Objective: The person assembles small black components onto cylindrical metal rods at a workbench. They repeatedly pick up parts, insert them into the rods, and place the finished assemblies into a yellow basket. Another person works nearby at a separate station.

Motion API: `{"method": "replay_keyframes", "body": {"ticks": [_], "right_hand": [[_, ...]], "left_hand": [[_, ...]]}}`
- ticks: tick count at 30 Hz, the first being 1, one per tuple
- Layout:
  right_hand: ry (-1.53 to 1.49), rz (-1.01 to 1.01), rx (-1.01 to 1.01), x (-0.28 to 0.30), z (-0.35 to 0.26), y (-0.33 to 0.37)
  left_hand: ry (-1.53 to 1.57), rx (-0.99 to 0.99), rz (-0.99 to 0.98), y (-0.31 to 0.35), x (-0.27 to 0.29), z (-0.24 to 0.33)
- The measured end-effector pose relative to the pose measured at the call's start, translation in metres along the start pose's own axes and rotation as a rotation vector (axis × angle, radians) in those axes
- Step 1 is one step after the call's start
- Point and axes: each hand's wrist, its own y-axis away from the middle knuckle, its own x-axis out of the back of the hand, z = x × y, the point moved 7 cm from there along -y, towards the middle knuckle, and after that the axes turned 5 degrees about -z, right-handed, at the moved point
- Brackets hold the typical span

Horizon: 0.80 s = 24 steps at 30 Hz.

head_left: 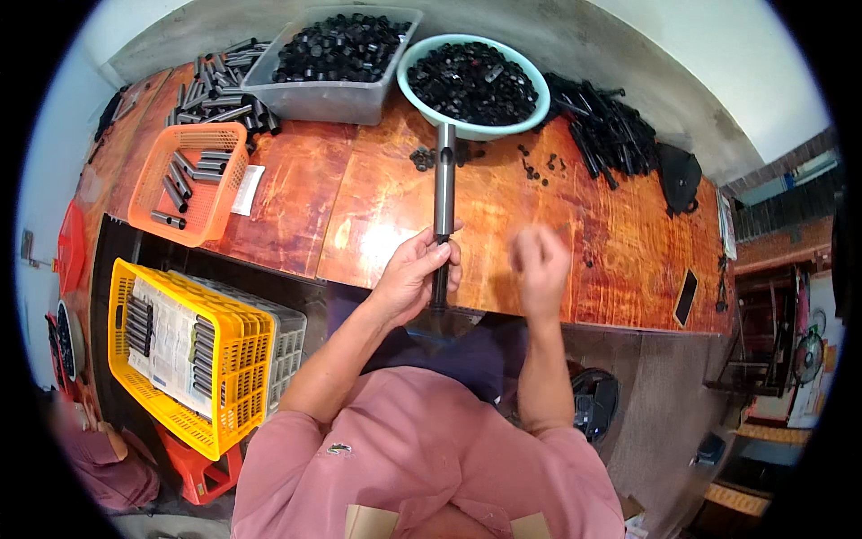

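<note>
My left hand point(424, 268) is closed around a grey metal tube point(444, 193), held upright in the picture. Its far end has an opening in the side and overlaps the rim of the bowl in view. Below my fingers a black section point(439, 287) continues the tube toward me. To the right, my right hand point(540, 256) is raised above the table, apart from the tube. Motion smears its fingers, so I cannot make out whether they hold anything. Small black parts point(424, 160) lie loose on the wood just beyond the tube.
A pale green bowl point(413, 94) and a clear bin point(314, 101) hold black parts. Tubes lie in an orange basket point(211, 225) and piled behind it. Black rods point(615, 135) are heaped at right. A yellow crate point(242, 359) stands left, near another person point(112, 463). A phone-like slab point(685, 298) lies right.
</note>
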Motion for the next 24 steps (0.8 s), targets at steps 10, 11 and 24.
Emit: {"method": "replay_keyframes", "body": {"ticks": [10, 11, 24], "right_hand": [[-0.578, -0.402, -0.216, -0.057, 0.023, -0.04], [-0.588, -0.384, -0.22, -0.058, 0.026, -0.039], [-0.593, -0.317, -0.183, -0.051, 0.034, -0.036]], "left_hand": [[-0.066, 0.125, -0.069, 0.004, -0.012, -0.024], [-0.077, 0.127, -0.052, 0.004, -0.01, -0.023], [-0.23, 0.183, 0.081, 0.003, -0.005, -0.029]]}}
